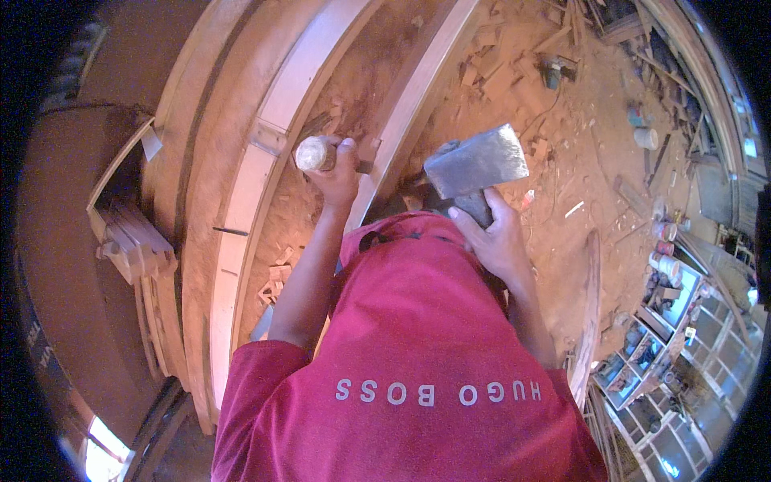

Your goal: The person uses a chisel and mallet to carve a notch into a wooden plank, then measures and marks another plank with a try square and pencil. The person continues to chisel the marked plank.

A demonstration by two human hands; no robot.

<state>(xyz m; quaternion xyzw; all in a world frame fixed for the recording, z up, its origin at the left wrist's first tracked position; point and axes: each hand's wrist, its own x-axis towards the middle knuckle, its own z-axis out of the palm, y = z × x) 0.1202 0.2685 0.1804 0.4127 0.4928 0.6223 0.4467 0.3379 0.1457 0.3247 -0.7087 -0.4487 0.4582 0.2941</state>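
Note:
My left hand (343,178) is closed round a thick tool, seemingly a chisel (314,153). Its pale, round handle end faces up, and its blade is mostly hidden. In my right hand (499,238) is the dark handle of a hammer with a big, blocky grey metal head (477,163). The head is tilted up in front of my red shirt, apart from the chisel. Left of the chisel runs a long pale wooden beam (293,60) with a dark slot cut in it. A second beam (418,80) passes between my hands.
Wood chips and offcuts (502,80) litter the brown dirt floor. Further boards (201,72) and a stack of wood pieces (136,241) lie at the left. On the right are a wooden tray with compartments (654,337), a white bucket (645,138) and leaning timber.

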